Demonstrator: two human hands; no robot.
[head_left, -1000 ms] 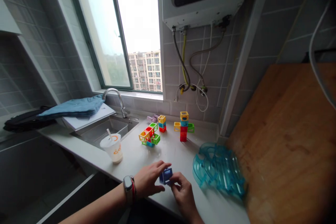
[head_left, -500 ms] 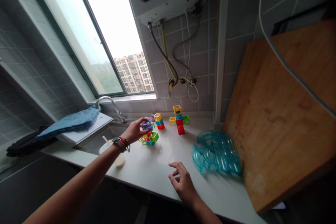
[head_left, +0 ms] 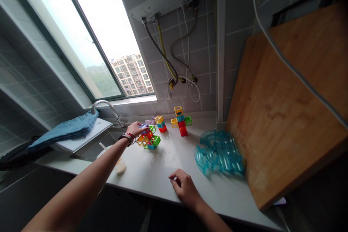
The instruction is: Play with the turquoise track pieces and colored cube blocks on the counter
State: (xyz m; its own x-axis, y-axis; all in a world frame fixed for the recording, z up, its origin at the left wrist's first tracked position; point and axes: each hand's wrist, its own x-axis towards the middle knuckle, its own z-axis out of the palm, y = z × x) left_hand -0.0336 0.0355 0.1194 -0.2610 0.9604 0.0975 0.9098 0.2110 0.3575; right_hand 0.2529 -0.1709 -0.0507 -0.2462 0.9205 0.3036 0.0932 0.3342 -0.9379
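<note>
My left hand (head_left: 133, 129) is closed on a purple block (head_left: 144, 127), a see-through cube. It holds the block at the top of a cluster of joined blocks (head_left: 152, 141) in red, yellow, green and blue. My fingers partly hide where the block meets the cluster. My right hand (head_left: 185, 188) is low over the front of the counter, its fingers curled in with nothing visible in them. Just behind the cluster stands a small stack (head_left: 160, 124) of yellow, blue and red blocks. To its right rises a cross-shaped block figure (head_left: 182, 125).
Clear teal plastic track pieces (head_left: 221, 154) lie right of my right hand, beside a leaning wooden board (head_left: 288, 98). A lidded drink cup (head_left: 120, 167) with a straw is under my left forearm. Purple pieces (head_left: 150, 121) lie behind; the faucet (head_left: 108, 105) is at left.
My left hand has lowered the purple block onto or right against the top of the cluster. The fingers of my right hand have curled closer together. The view has shifted slightly.
</note>
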